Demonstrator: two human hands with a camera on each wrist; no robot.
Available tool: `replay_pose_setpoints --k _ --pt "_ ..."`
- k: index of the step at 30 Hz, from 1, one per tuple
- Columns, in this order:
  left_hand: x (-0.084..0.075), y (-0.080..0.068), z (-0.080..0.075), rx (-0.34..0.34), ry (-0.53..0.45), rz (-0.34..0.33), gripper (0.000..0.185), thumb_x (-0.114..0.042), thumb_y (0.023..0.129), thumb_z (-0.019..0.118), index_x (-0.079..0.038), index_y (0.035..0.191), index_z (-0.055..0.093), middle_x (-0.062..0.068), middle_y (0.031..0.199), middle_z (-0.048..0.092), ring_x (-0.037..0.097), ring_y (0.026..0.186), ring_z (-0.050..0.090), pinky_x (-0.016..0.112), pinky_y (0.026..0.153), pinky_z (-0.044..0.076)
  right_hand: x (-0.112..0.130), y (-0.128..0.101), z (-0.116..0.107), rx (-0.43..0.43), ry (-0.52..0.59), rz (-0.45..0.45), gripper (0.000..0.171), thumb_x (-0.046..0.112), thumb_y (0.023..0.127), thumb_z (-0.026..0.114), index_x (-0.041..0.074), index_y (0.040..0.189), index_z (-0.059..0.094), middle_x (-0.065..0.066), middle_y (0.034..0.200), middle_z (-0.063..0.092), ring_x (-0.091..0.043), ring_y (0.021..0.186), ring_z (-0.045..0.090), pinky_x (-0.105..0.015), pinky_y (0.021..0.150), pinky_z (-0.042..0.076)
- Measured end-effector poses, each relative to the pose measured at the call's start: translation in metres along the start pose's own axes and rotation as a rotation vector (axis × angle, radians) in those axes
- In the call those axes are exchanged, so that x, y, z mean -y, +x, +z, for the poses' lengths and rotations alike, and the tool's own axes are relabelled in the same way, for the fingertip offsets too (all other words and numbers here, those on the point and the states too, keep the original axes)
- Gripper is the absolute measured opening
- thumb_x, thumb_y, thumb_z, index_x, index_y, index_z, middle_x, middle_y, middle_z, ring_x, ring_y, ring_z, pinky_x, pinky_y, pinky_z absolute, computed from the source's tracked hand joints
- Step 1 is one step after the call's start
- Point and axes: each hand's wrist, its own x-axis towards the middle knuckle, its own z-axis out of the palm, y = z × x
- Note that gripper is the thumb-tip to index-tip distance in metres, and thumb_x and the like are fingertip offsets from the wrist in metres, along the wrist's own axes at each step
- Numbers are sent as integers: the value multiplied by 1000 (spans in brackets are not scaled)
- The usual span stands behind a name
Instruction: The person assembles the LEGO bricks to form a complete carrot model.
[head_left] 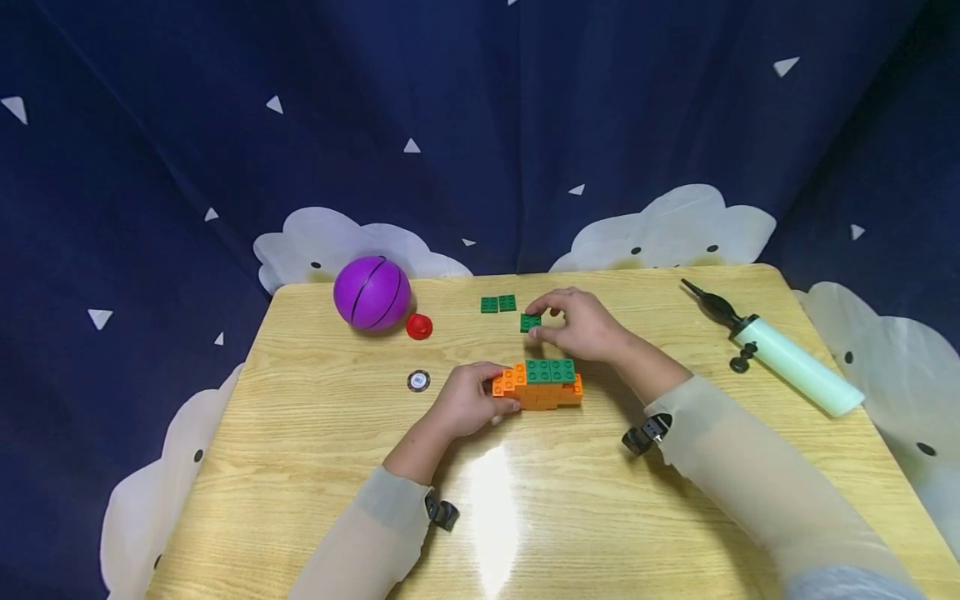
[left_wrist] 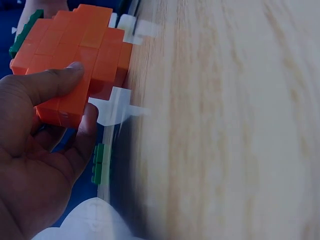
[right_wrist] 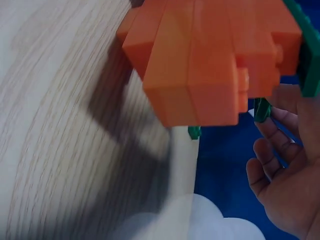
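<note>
Landmark: the orange stack [head_left: 542,388] sits on the table [head_left: 300,467], green plates on top.
Left hand [head_left: 468,400]: your fingers curl round the stack's left end, thumb [left_wrist: 52,82] pressed on its side; it looks like a brace to stop sliding.
Right hand [head_left: 581,325]: just behind the stack, your fingertips pinch a green brick [head_left: 530,322], held low over the wood.
Spares: two green bricks [head_left: 498,304] lie farther behind, within reach.
Far right of the stack: pump [head_left: 787,358].
Far left: ball [head_left: 372,293].
</note>
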Motion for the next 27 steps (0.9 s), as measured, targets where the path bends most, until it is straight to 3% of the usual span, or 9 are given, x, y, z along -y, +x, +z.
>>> replay_pose_setpoints --k 6,14,27 --pt "0 1 0 0 7 5 43 -19 81 91 -9 120 77 6 123 72 21 112 66 40 101 51 11 -6 -4 25 10 -15 32 29 93 80 18 123 75 1 123 70 -27 107 60 -45 89 51" --pt "0 1 0 3 -2 7 41 -18 81 90 -12 120 77 2 121 73 18 108 66 38 99 52 30 -15 -7 21 25 -62 30 28 92 81 18 120 76 3 119 71 -26 105 61 -43 89 50" --pt "2 1 0 17 -22 4 38 -20 82 90 -13 117 78 -3 112 73 13 96 65 33 86 55 49 -29 -5 27 43 -125 30 25 90 83 18 119 76 5 115 72 -28 105 61 -45 89 51"
